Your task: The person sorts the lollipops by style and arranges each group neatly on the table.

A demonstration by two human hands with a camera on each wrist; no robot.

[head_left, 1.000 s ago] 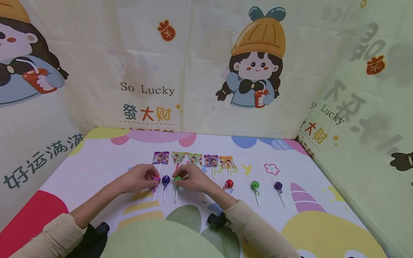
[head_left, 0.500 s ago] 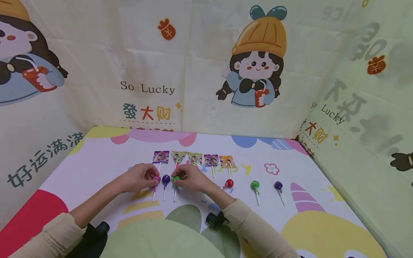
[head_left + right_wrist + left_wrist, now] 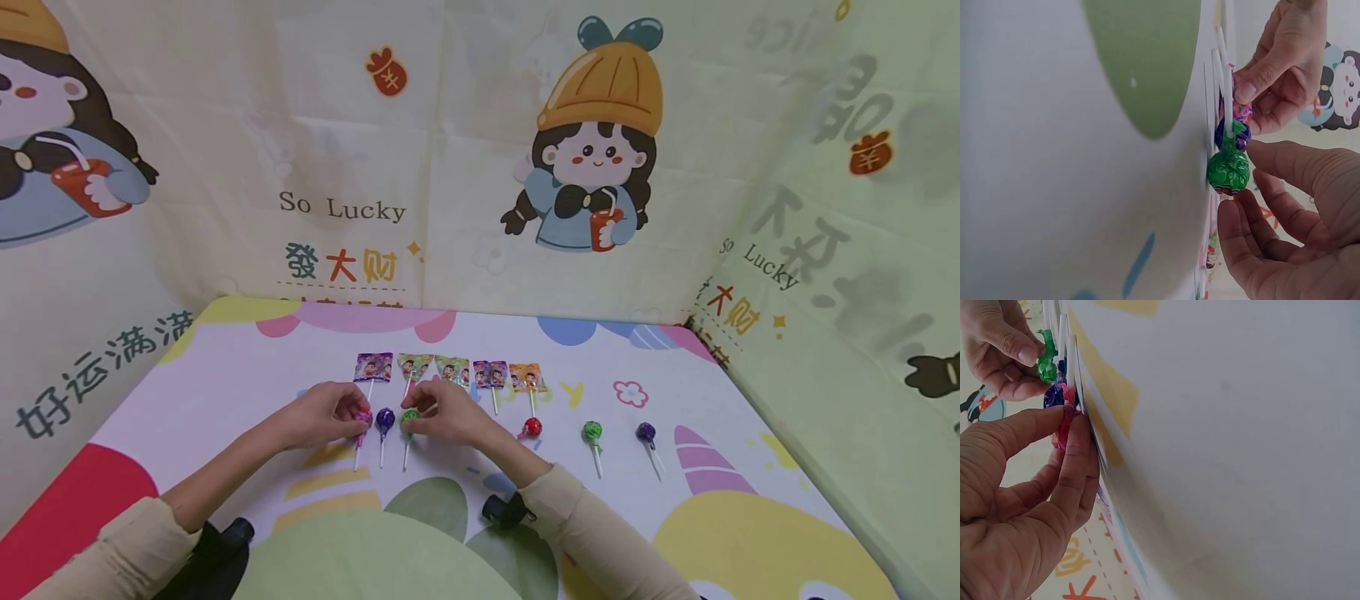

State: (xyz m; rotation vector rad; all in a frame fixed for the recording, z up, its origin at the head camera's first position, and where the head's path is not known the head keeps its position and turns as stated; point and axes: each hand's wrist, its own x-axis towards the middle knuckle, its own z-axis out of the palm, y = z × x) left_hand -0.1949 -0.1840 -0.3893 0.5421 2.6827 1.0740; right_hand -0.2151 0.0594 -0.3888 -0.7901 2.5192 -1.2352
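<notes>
My left hand (image 3: 326,415) pinches a pink-wrapped lollipop (image 3: 1066,419) between thumb and fingers, its white stick pointing toward me. Right beside it lies a dark purple lollipop (image 3: 385,419), touched by neither hand in the head view. On that one's other side, my right hand (image 3: 446,414) has its thumb and fingers curled round the head of a green lollipop (image 3: 1229,172). Whether every fingertip touches the green wrapper cannot be told. These three lollipops lie side by side with their sticks roughly parallel.
Behind the hands lies a row of several flat-wrapped lollipops, including a purple one (image 3: 373,367) and an orange one (image 3: 527,377). To the right lie a red lollipop (image 3: 532,428), another green lollipop (image 3: 592,432) and another purple lollipop (image 3: 646,432). Printed cloth (image 3: 465,167) hangs behind the table.
The green lollipop at my right hand has shifted very slightly left, toward the purple one. My left hand and the pink lollipop have stayed in place.
</notes>
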